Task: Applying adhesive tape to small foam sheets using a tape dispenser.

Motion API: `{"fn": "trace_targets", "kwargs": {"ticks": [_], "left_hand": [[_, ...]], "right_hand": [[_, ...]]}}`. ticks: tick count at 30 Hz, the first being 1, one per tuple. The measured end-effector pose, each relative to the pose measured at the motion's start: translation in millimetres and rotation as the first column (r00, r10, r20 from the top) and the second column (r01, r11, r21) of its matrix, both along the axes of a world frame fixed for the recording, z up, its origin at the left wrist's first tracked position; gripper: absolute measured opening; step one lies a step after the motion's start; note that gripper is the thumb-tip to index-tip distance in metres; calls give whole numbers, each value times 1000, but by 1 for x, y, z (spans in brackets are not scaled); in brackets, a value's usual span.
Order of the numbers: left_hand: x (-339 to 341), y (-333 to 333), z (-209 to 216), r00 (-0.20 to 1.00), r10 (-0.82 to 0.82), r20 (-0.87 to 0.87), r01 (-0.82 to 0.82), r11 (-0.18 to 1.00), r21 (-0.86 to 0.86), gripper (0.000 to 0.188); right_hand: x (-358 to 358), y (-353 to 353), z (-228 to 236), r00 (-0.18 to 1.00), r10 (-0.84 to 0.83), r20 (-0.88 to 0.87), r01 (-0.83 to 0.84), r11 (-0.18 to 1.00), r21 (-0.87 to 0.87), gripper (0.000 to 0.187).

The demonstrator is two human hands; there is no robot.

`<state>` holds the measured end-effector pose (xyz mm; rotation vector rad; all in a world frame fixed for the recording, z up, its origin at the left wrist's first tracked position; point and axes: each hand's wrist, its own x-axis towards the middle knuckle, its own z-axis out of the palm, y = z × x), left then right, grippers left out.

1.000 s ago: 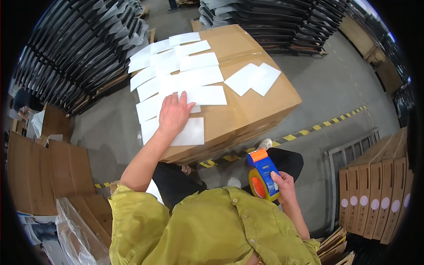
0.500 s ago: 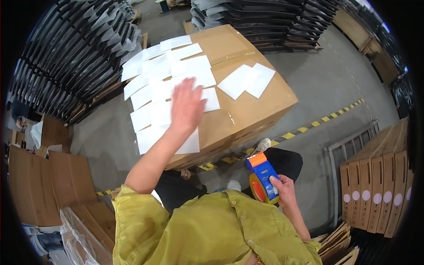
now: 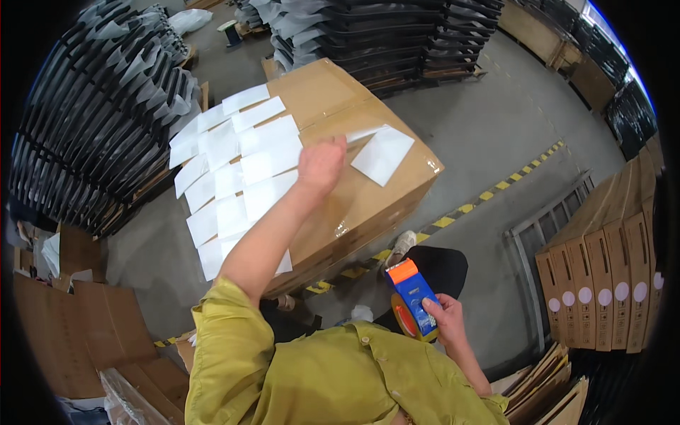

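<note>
My left hand (image 3: 322, 166) is closed over the top of a large cardboard box (image 3: 326, 85). It pinches the edge of a thin white sheet (image 3: 365, 133), seen almost edge-on. Beside it, another white sheet (image 3: 383, 156) lies flat on the right part of the box. Several overlapping white sheets (image 3: 269, 149) cover the left side of the box top in rows. In my right hand (image 3: 449, 322), low and near my body, is a blue and orange tape dispenser (image 3: 416, 294) with a roll of tape in it. My fingers hide part of its handle end.
Stacked black curved frames (image 3: 99, 113) stand at the left, and more black frames (image 3: 397, 39) stand behind the box. Upright flat cartons (image 3: 602, 283) and a grey metal rack (image 3: 528, 265) are on the right. Yellow-black floor tape (image 3: 489, 195) runs past the box. Open cardboard (image 3: 78, 333) lies at lower left.
My left hand has moved right from the rows of sheets and taken hold of one of the two sheets on the right, lifting it. The right hand still holds the tape dispenser.
</note>
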<state>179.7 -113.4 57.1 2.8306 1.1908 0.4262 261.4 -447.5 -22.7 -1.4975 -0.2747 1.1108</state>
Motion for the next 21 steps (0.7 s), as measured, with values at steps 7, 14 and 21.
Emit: {"fn": "trace_targets", "kwargs": {"ticks": [7,14,21], "left_hand": [[-58,-35,-10,832,-474,287,427,879,213,38],[-76,-25,-37,874,-479,-82,483,874,44,43],[-57,-100,-12,929,35,368,333,353,-874,23]], "right_hand": [[9,-5,0,999,-27,-31,30,994,108,21],[5,-2,16,999,7,32,-13,983,181,26],[-1,-7,29,976,144,166,-188,937,295,35]]}}
